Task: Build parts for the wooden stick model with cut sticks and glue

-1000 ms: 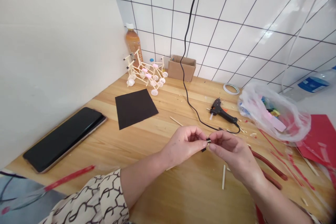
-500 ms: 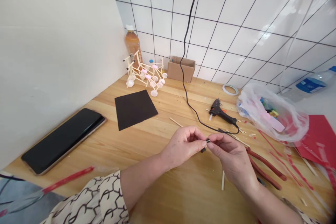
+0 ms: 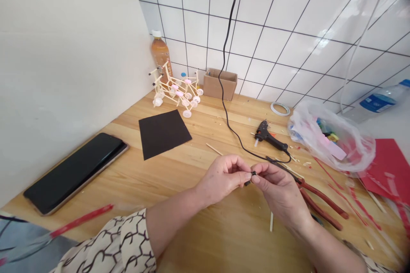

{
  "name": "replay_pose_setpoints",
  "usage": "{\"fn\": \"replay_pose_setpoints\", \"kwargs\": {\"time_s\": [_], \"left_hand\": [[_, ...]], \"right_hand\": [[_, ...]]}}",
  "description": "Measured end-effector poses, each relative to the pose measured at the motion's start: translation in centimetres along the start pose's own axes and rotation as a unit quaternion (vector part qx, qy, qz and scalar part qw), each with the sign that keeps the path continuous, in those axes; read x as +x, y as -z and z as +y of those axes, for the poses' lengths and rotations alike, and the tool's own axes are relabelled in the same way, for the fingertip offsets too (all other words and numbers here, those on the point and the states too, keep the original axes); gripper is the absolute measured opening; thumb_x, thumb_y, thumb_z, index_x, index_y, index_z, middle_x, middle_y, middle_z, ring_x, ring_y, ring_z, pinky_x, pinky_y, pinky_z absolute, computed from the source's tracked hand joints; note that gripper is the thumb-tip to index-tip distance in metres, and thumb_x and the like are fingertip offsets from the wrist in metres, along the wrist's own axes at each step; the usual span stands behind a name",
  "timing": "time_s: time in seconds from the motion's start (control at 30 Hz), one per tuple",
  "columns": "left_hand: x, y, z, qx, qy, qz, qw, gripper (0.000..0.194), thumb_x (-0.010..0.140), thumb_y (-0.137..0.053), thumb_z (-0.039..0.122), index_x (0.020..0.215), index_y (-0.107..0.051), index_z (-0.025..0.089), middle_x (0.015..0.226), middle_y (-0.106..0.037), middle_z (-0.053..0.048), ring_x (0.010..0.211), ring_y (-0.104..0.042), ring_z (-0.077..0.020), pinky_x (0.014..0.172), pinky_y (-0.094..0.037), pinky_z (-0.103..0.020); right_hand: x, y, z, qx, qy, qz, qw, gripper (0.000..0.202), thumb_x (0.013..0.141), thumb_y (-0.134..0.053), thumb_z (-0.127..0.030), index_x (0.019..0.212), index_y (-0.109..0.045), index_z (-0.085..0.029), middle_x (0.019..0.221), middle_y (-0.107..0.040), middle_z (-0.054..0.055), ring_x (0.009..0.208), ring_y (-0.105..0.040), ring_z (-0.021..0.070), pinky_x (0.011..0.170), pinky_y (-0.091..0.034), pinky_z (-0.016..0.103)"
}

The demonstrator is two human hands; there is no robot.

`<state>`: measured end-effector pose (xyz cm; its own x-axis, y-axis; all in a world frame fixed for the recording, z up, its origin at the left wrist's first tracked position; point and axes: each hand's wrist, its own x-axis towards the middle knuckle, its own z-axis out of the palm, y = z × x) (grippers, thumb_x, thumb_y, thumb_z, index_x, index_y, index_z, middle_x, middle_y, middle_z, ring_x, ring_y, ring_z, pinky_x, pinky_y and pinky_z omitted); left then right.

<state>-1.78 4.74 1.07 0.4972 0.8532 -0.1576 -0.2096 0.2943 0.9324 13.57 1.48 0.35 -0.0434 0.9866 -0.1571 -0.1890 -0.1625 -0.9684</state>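
Both hands meet over the wooden table, pinching a small black piece (image 3: pixel 254 173) between their fingertips. My left hand (image 3: pixel 224 177) is closed on it from the left, with another dark bit showing just under its thumb. My right hand (image 3: pixel 280 187) pinches the same piece from the right. Most of the piece is hidden by the fingers. Beyond my right hand lies a black glue gun (image 3: pixel 269 135). Pliers with red handles (image 3: pixel 323 200) rest beside my right wrist. A square black sheet (image 3: pixel 165 133) lies flat to the left.
A phone (image 3: pixel 77 170) lies at the left. Small stick models (image 3: pixel 176 91) stand by an orange bottle (image 3: pixel 161 55). Behind are a cardboard box (image 3: pixel 220 85) and a tape roll (image 3: pixel 280 108). A plastic bag (image 3: pixel 333 136) and red sheet (image 3: pixel 387 170) are at the right. A black cable crosses the table.
The view has shifted very slightly. Both hands keep their pinch on the small black piece, with only slight finger movement.
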Motion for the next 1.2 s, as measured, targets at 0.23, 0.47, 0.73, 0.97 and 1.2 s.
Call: {"fn": "replay_pose_setpoints", "kwargs": {"time_s": [0.23, 0.47, 0.73, 0.97, 1.2], "left_hand": [[0.22, 0.01, -0.36, -0.038, 0.008, -0.005, 0.999, 0.012, 0.066, -0.065, 0.022, 0.066, -0.057, 0.013, 0.053, -0.052, 0.003, 0.048, -0.044, -0.0052, 0.047, -0.033, -0.019], [0.2, 0.15, -0.33, -0.005, 0.004, -0.009, 1.0, 0.013, 0.068, -0.065, 0.022, 0.068, -0.057, 0.013, 0.054, -0.053, 0.002, 0.049, -0.045, -0.0056, 0.049, -0.035, -0.019], [-0.01, -0.19, -0.01, 0.002, -0.001, 0.009, 1.0, 0.01, 0.069, -0.064, 0.019, 0.069, -0.057, 0.012, 0.059, -0.055, 0.002, 0.054, -0.048, -0.0061, 0.054, -0.037, -0.02], [-0.09, -0.55, -0.1, 0.012, -0.015, 0.029, 0.999, 0.006, 0.069, -0.063, 0.017, 0.069, -0.058, 0.013, 0.06, -0.056, 0.003, 0.056, -0.049, -0.007, 0.055, -0.038, -0.02], [-0.08, -0.68, -0.67, 0.045, -0.034, 0.036, 0.998, 0.007, 0.073, -0.061, 0.018, 0.072, -0.057, 0.012, 0.066, -0.059, -0.001, 0.061, -0.052, -0.009, 0.059, -0.041, -0.022]], "right_hand": [[0.07, -0.06, 0.03, 0.0, 0.006, -0.02, 1.0, 0.013, 0.067, -0.073, -0.026, 0.074, -0.065, -0.02, 0.07, -0.063, -0.001, 0.066, -0.057, 0.0135, 0.067, -0.044, 0.027], [0.08, 0.09, 0.14, -0.008, 0.007, -0.02, 1.0, 0.013, 0.069, -0.072, -0.027, 0.077, -0.063, -0.019, 0.07, -0.063, -0.001, 0.065, -0.057, 0.0135, 0.068, -0.044, 0.028], [-0.22, -0.05, 0.24, -0.01, -0.002, 0.0, 1.0, 0.014, 0.073, -0.068, -0.029, 0.081, -0.061, -0.019, 0.072, -0.061, -0.001, 0.069, -0.054, 0.0135, 0.07, -0.041, 0.029], [0.1, -0.16, 0.57, -0.018, 0.0, 0.033, 0.999, 0.017, 0.07, -0.07, -0.03, 0.08, -0.062, -0.018, 0.072, -0.061, -0.001, 0.069, -0.053, 0.0129, 0.068, -0.04, 0.027], [0.09, 0.07, 0.95, -0.021, 0.004, 0.057, 0.998, 0.015, 0.068, -0.071, -0.027, 0.076, -0.063, -0.018, 0.069, -0.061, -0.001, 0.066, -0.052, 0.0123, 0.066, -0.039, 0.026]]}}
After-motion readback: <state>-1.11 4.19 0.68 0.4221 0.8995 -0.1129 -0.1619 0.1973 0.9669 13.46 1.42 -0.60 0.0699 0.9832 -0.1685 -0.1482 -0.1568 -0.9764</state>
